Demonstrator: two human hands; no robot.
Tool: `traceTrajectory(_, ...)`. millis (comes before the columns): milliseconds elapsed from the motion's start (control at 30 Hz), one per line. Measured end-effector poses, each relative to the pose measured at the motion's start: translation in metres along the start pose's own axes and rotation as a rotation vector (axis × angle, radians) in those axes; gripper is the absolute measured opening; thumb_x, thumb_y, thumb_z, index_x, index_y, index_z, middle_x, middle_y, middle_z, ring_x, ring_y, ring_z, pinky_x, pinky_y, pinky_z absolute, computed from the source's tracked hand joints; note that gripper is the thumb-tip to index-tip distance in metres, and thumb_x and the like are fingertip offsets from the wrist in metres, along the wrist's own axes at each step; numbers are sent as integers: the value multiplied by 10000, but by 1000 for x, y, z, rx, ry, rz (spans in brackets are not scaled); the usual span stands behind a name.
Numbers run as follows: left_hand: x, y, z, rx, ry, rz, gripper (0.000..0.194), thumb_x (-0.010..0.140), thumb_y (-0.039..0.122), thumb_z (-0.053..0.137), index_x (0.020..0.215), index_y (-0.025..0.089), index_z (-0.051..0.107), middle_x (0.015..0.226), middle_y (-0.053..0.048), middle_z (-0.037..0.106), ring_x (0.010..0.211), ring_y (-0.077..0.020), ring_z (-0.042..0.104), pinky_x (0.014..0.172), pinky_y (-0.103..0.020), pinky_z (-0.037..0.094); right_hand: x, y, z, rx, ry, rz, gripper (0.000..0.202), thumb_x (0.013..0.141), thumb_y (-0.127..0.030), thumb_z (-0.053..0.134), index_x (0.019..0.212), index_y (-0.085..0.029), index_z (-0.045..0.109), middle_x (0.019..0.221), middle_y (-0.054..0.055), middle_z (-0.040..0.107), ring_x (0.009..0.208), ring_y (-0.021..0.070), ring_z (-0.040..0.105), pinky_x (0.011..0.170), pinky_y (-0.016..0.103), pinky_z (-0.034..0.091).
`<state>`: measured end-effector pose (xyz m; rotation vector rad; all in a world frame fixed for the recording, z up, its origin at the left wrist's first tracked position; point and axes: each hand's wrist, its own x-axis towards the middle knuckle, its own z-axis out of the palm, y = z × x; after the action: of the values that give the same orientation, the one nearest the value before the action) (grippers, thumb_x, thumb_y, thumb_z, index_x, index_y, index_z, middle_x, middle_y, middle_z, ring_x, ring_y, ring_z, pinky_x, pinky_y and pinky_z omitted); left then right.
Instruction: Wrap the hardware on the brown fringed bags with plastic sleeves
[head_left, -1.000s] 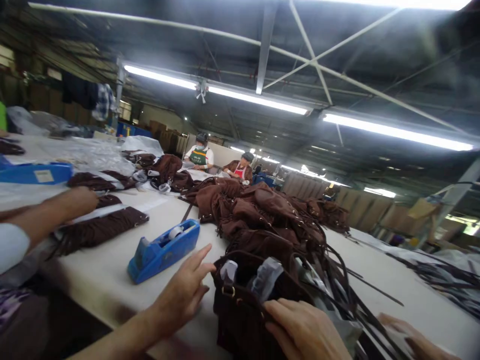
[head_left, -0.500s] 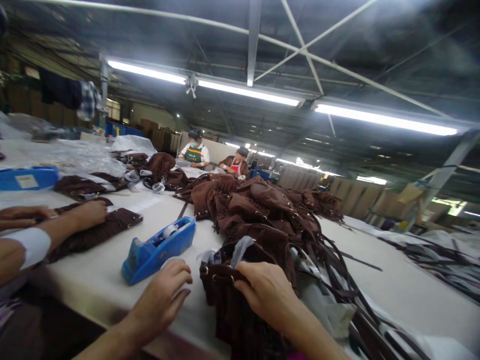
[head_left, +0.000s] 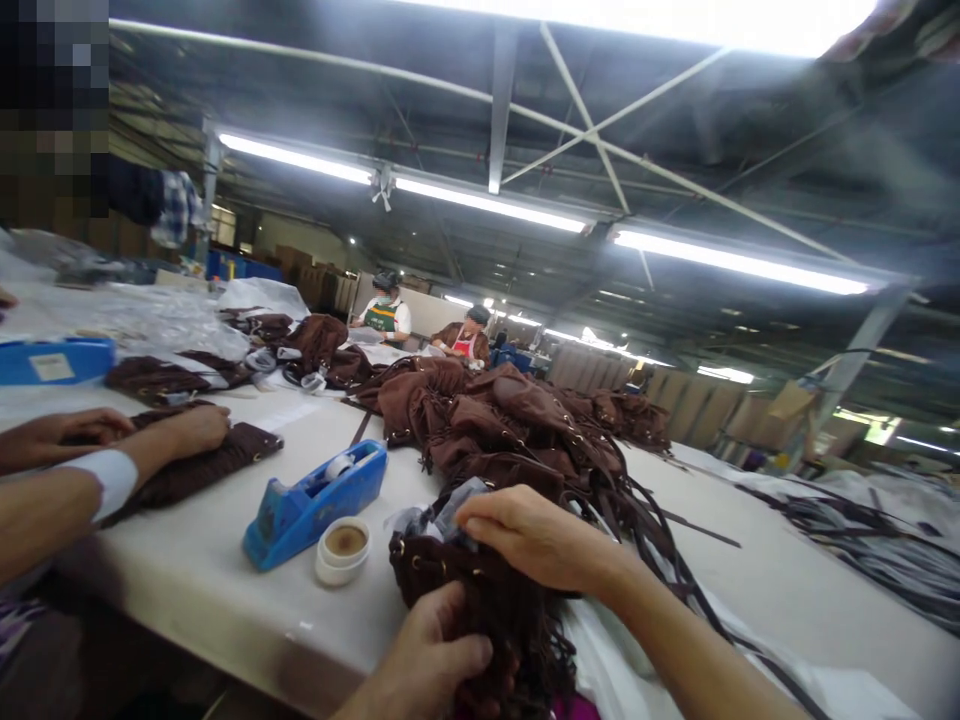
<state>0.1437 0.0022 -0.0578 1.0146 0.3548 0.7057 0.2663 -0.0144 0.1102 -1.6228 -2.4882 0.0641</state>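
Right hand [head_left: 532,535]: fingers together, pinch unclear, at crumpled translucent plastic [head_left: 442,518] in mouth of dark-brown eyeleted fabric bag [head_left: 427,570], lower centre of frame. Mouth's just left of it, above left hand [head_left: 435,650] (grip: can't tell); right's nearer.

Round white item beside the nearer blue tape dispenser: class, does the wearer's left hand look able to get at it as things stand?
Probably yes. The round white item sits near the left hand, and nothing visible blocks the way, though that hand is against the brown bag.
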Motion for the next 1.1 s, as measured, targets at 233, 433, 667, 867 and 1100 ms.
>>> traceTrajectory(233,-14,6,-9,119,-92,93,440,556,163,546,983,145,651,701,-5,673,604,-147,567,591,-237,420,-13,33,9,152,72,336,528,832,-451,651,1246,-123,658,1127,129,736,1009,264,685,846,328,519)
traceTrajectory(433,-1,19,-13,202,-4,162,523,575,172,516,1072,147,675,759,-2,669,651,-167,561,638,-260,434,17,37,16,121,88,404,340,743,-67,484,943,-98,757,904,114,780,873,235,716,734,278,501)
traceTrajectory(667,22,93,-4,302,54,405,413,594,169,534,962,153,721,779,-16,682,872,-228,600,841,-308,452,21,18,-26,5,431,447,539,874,-119,359,1382,-120,538,1253,151,698,1181,257,632,986,334,435)
traceTrajectory(867,16,71,-34,447,56,150,366,540,207,520,875,154,657,740,-16,665,757,-226,607,710,-301,454,25,25,18,-39,334,590,506,875,-102,372,1344,-70,557,1101,216,741,1061,310,692,870,368,466)
traceTrajectory(1100,-28,67,-43,1351,438,419,183,893,251,413,843,209,584,814,-73,681,782,-242,628,703,-322,410,38,34,39,10,291,579,511,889,-117,366,1367,-87,546,1164,215,719,1111,307,666,898,364,457)
